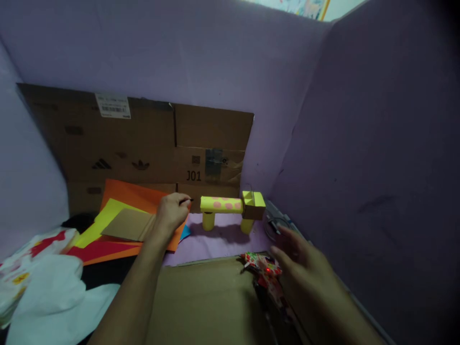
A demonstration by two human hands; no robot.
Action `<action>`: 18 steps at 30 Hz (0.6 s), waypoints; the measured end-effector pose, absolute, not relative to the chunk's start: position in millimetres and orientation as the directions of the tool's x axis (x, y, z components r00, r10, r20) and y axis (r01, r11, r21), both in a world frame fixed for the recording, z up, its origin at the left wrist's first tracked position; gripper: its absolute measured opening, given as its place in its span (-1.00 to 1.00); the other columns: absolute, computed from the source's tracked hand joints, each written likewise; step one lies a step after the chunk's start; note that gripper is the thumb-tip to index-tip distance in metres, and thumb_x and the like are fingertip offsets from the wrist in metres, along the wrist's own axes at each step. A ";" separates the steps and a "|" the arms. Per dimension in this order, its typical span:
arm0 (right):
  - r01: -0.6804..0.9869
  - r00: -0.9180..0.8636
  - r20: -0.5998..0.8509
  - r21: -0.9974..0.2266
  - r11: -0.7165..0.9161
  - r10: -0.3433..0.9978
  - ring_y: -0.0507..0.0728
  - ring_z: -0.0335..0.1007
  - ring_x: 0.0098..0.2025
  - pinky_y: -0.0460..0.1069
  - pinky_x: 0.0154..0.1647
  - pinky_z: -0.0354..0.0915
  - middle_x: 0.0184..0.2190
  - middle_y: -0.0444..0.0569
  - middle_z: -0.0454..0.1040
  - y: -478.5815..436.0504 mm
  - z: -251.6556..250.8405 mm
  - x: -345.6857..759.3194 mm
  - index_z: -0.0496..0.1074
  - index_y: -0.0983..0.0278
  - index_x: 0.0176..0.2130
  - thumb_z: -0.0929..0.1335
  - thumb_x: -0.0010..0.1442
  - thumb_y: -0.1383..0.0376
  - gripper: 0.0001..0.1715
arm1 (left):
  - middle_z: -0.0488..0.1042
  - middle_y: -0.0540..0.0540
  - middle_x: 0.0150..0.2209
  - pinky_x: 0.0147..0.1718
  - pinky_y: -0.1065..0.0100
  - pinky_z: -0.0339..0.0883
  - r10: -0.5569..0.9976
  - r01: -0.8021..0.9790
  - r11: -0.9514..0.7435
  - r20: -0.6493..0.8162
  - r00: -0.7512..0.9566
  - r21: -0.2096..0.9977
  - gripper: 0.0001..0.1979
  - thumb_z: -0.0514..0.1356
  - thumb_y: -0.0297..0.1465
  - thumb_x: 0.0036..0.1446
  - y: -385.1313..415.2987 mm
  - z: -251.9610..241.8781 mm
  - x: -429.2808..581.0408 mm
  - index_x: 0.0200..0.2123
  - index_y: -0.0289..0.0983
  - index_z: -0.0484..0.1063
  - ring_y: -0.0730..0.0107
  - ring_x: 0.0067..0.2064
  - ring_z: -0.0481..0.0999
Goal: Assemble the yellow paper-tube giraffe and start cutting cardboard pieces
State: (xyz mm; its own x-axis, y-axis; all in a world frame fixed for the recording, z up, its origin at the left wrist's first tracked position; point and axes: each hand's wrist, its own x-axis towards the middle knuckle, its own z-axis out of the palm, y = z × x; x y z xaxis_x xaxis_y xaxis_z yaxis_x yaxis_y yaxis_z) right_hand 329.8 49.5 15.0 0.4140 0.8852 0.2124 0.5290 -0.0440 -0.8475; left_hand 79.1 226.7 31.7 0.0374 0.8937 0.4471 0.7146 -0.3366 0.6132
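My left hand is closed in a pinch on a small dark strip, too small to tell its kind. To the right of it stands a yellow paper animal model with pink spots, tube legs and a boxy head, apart from both hands. My right hand, slightly blurred, hovers with thumb and fingers apart and nothing seen between them. Beside its thumb lies a red floral-patterned pouch with a small red light and dark thin items; my hand hides part of it.
A flat cardboard sheet lies in front, and a printed cardboard panel leans against the purple wall. Coloured paper sheets and a cardboard piece lie left, near white plastic bags. A cable lies by the right wall.
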 end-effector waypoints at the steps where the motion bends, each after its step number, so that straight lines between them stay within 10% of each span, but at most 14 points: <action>1: 0.495 0.396 0.266 -0.868 0.040 0.879 0.20 0.43 -0.09 0.10 -0.07 0.33 -0.08 0.12 0.47 56.2 23.9 322.6 0.30 0.26 0.04 0.31 0.08 0.20 -0.49 | 0.58 -0.08 -0.29 -0.29 0.41 0.33 0.886 0.714 -0.365 0.458 0.069 0.598 -0.78 0.10 -0.39 0.01 228.1 32.8 80.3 -0.33 -0.25 0.54 0.34 -0.23 0.52; 8: 0.642 0.052 0.489 -0.684 0.347 0.870 0.13 0.41 -0.13 0.06 -0.06 0.30 -0.17 0.02 0.50 119.4 73.5 260.5 0.41 0.28 -0.13 0.34 -0.01 0.43 -0.63 | 0.56 -0.11 -0.37 -0.32 0.39 0.32 0.828 0.701 -0.516 0.497 0.260 0.492 -0.79 0.12 -0.50 -0.06 243.8 46.0 86.8 -0.39 -0.28 0.55 0.34 -0.30 0.50; 18: 0.848 -0.079 0.444 -0.440 0.294 0.893 0.21 0.39 -0.13 0.02 -0.16 0.26 -0.15 0.11 0.47 185.3 58.8 255.9 0.39 0.37 -0.08 0.30 -0.08 0.54 -0.49 | 0.57 -0.09 -0.39 -0.33 0.39 0.31 0.789 0.672 -0.595 0.480 0.384 0.441 -0.79 0.13 -0.50 -0.09 256.0 60.5 95.2 -0.39 -0.30 0.55 0.34 -0.34 0.50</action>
State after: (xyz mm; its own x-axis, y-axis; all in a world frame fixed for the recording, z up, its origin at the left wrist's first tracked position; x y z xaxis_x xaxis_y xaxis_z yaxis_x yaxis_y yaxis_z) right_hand 255.9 185.3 58.8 -0.0791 0.8926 0.4439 0.8483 0.2941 -0.4403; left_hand 95.2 256.0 60.5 0.3842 0.7887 0.4798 0.6717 -0.5954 0.4408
